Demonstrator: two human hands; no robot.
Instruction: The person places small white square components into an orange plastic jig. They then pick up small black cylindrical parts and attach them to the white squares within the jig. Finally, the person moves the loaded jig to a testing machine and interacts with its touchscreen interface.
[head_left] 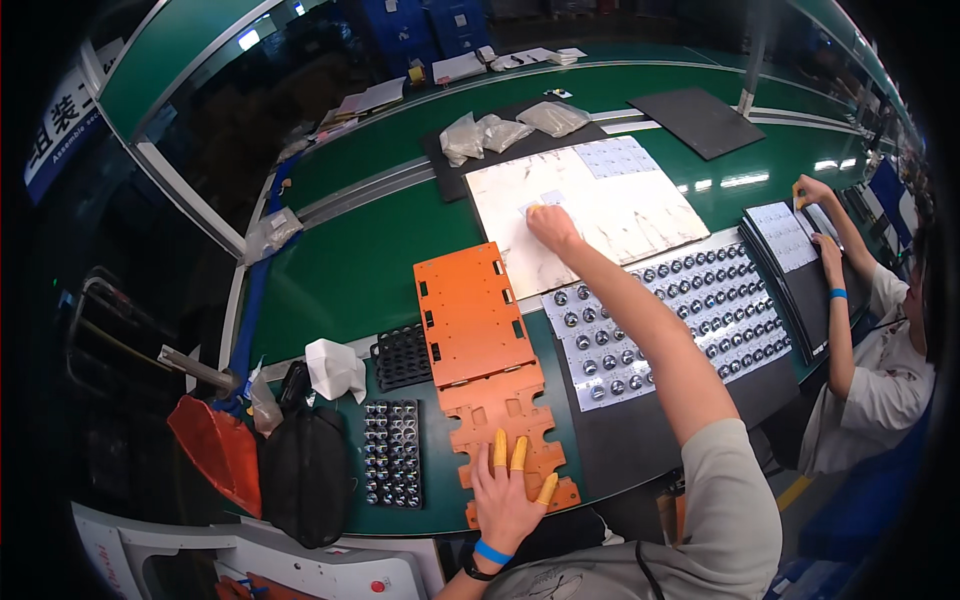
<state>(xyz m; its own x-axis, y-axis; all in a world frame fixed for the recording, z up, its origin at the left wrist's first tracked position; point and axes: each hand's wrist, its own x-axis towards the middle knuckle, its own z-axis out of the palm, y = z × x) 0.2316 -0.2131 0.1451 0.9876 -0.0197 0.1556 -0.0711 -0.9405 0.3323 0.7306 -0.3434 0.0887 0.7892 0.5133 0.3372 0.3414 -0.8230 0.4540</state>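
My left hand (506, 505) rests on the lower part of an orange fixture plate (490, 410), fingers spread, yellow finger cots on several of them. The hinged-looking upper orange panel (468, 310) lies just beyond it, with slots and small holes. My right arm reaches far forward over a white, marbled board (610, 215). There my right hand (553, 230) has its fingers drawn together at a small pale sheet (528, 209); whether it grips the sheet is hidden. A larger pale printed sheet (613, 158) lies at the board's far corner.
Right of the fixture, a pale sheet (600, 392) carries rows of round, dark shiny parts. A black tray of similar parts (393, 455), an emptier black tray (400, 357) and a white bag (335, 368) stand left. Clear bags (505, 135) lie beyond. A co-worker's hands (822, 215) work right.
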